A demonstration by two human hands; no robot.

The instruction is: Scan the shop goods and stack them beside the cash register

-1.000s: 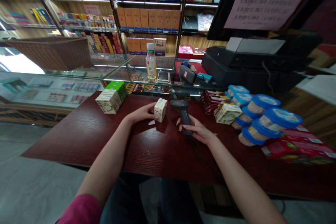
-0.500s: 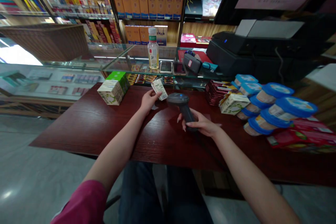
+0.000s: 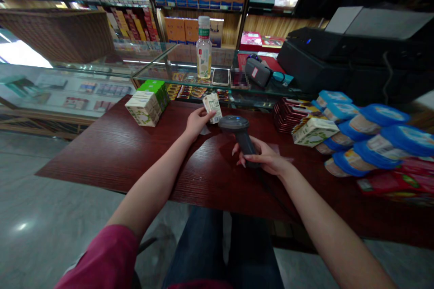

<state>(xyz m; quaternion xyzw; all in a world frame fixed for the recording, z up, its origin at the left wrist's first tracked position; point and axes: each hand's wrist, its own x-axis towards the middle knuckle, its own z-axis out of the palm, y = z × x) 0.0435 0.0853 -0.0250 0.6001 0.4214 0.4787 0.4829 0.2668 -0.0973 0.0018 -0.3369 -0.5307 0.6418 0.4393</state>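
My left hand (image 3: 197, 123) grips a small white carton (image 3: 213, 106) with green print, tilted over the dark red counter (image 3: 142, 153). My right hand (image 3: 267, 158) is wrapped round the handle of a black barcode scanner (image 3: 234, 123). The scanner's head points left, close to the carton but apart from it. A blue light shows on its top, and its cable (image 3: 276, 198) trails toward the counter's front edge. To the left stand white and green cartons (image 3: 146, 106) in a block. Another white carton (image 3: 313, 132) lies at the right.
Dark red packets (image 3: 288, 115) are stacked at the right, beside blue-lidded tubs (image 3: 379, 149) and red packages (image 3: 400, 180). Behind, a bottle (image 3: 204, 54), a phone (image 3: 221, 76) and a grey case (image 3: 257, 72) sit on the glass showcase (image 3: 162, 61). A wicker basket (image 3: 61, 34) is far left.
The carton in my left hand has turned slightly and now shows more of a second face. The scanner stays close to it in my right hand. My view has tipped downward a little.
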